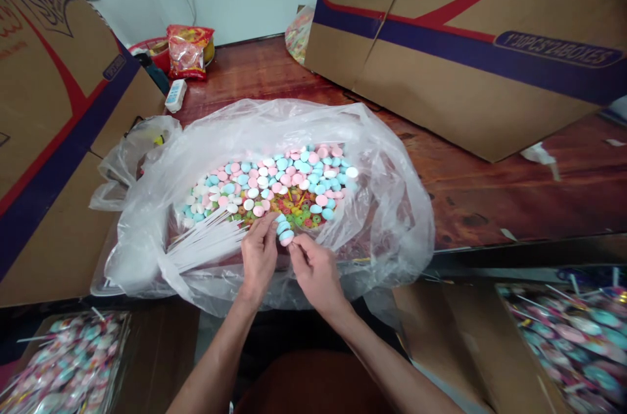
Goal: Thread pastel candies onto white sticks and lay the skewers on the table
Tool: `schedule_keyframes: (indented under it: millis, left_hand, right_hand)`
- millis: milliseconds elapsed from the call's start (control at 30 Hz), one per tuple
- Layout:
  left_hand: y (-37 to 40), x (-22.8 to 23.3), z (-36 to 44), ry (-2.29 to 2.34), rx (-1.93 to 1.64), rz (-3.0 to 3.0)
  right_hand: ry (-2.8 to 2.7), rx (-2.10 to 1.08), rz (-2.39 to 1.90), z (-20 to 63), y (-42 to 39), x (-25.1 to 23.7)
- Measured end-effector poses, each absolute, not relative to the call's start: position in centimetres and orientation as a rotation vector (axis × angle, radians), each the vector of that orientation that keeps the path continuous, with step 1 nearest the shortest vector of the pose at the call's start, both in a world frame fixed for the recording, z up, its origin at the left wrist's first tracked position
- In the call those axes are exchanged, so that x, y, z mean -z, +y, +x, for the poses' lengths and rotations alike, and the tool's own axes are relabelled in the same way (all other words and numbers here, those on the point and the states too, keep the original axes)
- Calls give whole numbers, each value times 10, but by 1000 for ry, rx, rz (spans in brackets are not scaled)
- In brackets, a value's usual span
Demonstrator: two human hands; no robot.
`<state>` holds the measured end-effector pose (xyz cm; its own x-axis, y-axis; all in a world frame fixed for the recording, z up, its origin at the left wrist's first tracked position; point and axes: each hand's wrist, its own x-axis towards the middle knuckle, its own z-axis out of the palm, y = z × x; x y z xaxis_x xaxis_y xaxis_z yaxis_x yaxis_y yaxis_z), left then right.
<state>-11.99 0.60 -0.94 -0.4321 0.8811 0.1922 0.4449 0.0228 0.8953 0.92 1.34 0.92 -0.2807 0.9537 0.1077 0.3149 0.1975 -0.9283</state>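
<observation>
Two hands work at the near edge of one large clear plastic bag [392,205] that lies open on a dark wooden table [490,192]. The bag holds a heap of round candies [284,175] in pink, blue and white, too many to count, with a patch of small multicoloured ring sweets [294,210] near the front. One bundle of thin white sticks [206,244] fans out to the left inside the bag, its ends meeting at the left hand [258,256]. That hand's fingers are curled nearly closed, pinched around the stick ends and the lower side of a small stack of candies [284,231], which shows about three pieces, blue over pink. The right hand [316,270] sits just beside it, thumb and forefinger drawn close together at the stack's underside; whether they grip it or only touch it I cannot tell. Two big cardboard boxes stand around the bag, one at the left [53,140] and one at the upper right [470,42]. Two trays of wrapped lollipops lie below the table edge, at the lower left [68,362] and lower right [578,335]. One red snack packet [187,49] stands at the far end.
</observation>
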Motion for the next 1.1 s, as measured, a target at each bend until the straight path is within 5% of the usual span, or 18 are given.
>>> schedule_keyframes:
  millis: [367,1100]
  left_hand:
    - [2,2,-118,1708,-1546,1178]
    - [6,-18,-103,1636,-1384,1288]
  right_hand:
    - [-1759,-1179,-1137,30,17,-18]
    - [-1770,-668,-1187,90,19,-18]
